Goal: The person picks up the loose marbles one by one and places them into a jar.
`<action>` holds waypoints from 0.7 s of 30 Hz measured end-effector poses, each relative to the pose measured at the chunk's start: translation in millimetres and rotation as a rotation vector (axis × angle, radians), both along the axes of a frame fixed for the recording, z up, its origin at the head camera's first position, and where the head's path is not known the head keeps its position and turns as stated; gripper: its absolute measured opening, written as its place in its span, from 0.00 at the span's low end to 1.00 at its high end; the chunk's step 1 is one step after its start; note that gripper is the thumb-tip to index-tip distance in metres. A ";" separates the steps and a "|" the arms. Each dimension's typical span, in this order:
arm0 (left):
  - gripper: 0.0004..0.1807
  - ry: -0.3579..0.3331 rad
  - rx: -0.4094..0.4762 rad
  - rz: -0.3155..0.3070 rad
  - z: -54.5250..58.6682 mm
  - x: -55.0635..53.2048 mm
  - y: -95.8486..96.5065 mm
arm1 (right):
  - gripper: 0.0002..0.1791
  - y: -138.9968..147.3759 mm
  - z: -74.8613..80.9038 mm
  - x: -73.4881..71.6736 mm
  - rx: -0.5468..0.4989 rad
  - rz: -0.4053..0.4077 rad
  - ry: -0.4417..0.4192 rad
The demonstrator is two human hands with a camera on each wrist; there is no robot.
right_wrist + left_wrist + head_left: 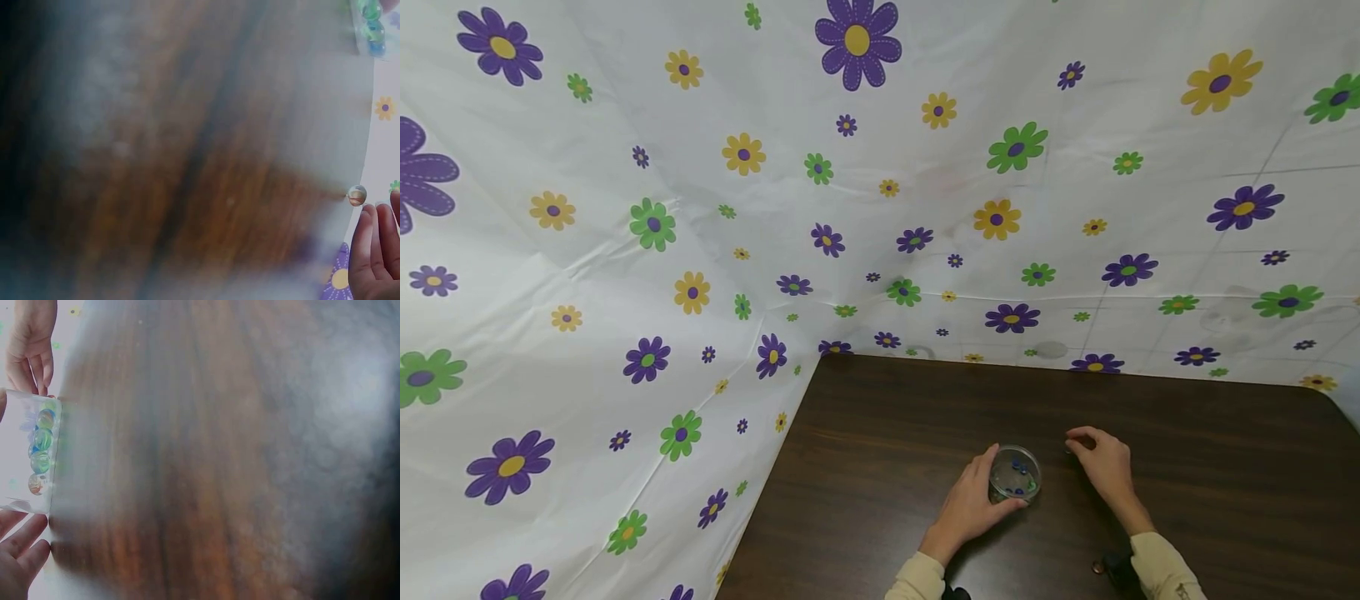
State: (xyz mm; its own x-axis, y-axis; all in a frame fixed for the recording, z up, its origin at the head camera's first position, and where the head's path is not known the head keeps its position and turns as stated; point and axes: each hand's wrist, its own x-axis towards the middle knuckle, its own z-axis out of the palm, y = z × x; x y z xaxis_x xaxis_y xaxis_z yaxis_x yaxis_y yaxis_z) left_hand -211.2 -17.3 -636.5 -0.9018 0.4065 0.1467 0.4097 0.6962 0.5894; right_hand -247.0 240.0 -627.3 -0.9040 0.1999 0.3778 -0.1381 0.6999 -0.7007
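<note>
My left hand (pixel 967 504) holds a clear round container (pixel 1002 451) by its side, thumb and fingers on opposite sides. Several glass marbles (pixel 42 440), green, blue and orange-tinted, lie along its bottom in the left wrist view. To the right of the container, my right hand (pixel 1108 471) reaches down to the table with bent fingers. Just beyond its fingertips sits a clear marble with an orange swirl (pixel 357 195) on the tabletop. Whether the fingers touch this marble, I cannot tell. In the head view it is barely visible by the thumb.
Both hands work over a dark brown wooden table (pixel 865 442). A white sheet with printed flowers (pixel 587 250) hangs along the table's left and far edges. A small copper-coloured round thing (pixel 1098 567) shows beside the right wrist.
</note>
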 end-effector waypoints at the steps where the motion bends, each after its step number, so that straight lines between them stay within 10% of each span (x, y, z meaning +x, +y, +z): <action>1: 0.52 0.001 -0.001 0.001 0.2 0.0 0.1 | 0.06 0.1 -0.7 0.1 0.003 0.000 0.001; 21: 0.52 -0.012 -0.001 0.006 2.1 0.3 0.3 | 0.08 5.6 -2.1 0.5 0.024 0.094 -0.144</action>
State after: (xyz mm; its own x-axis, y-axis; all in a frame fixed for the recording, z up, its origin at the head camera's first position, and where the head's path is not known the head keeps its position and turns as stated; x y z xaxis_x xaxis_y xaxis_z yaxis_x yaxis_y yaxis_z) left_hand -210.9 -17.0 -634.4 -0.9057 0.4016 0.1355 0.3988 0.6994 0.5931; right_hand -246.4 245.7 -629.5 -0.9633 0.1046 0.2472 -0.1032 0.7057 -0.7010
